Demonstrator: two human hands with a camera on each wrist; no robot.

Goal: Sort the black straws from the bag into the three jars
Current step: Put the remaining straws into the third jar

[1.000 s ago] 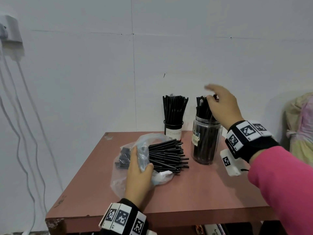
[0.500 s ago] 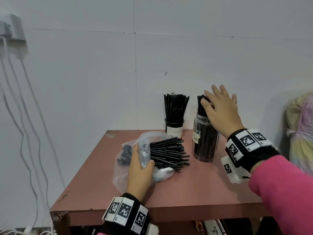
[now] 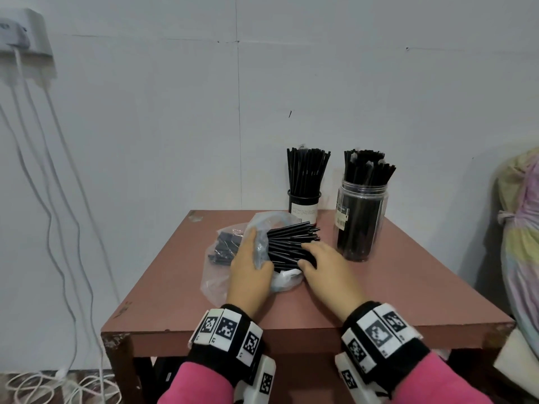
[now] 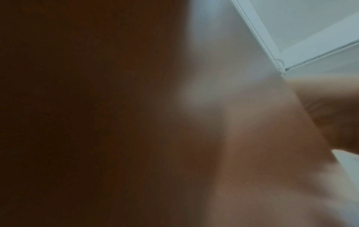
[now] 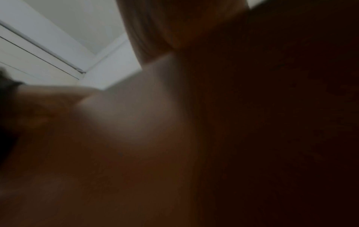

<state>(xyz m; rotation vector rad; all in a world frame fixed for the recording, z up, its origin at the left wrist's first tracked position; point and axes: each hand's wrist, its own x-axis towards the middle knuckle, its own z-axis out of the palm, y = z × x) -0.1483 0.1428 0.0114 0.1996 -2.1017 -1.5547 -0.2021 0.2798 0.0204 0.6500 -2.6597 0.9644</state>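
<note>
On the reddish-brown table [image 3: 379, 287] a clear plastic bag [image 3: 221, 275] lies on its side, and a bundle of black straws [image 3: 291, 243] sticks out of its mouth, the free ends pointing to the right towards the jars. The left hand [image 3: 250, 272] rests on the bag at its mouth; its fingers curl over the crumpled plastic and the thumb closes in from the near side, so the plastic and the straws under it are gripped between them. The right hand [image 3: 326, 266] lies just beside it, on the near right part of the bundle; its fingers bend down over the straw ends, close together, with the tips hidden among the straws, and whether they pinch any of them cannot be told. At the back of the table a small dark jar [image 3: 304, 207] stands upright, full of straws, and to its right a taller clear jar [image 3: 360, 223], also upright and packed with straws. Both wrist views are dark and blurred and show only skin and a pale wall.
</note>
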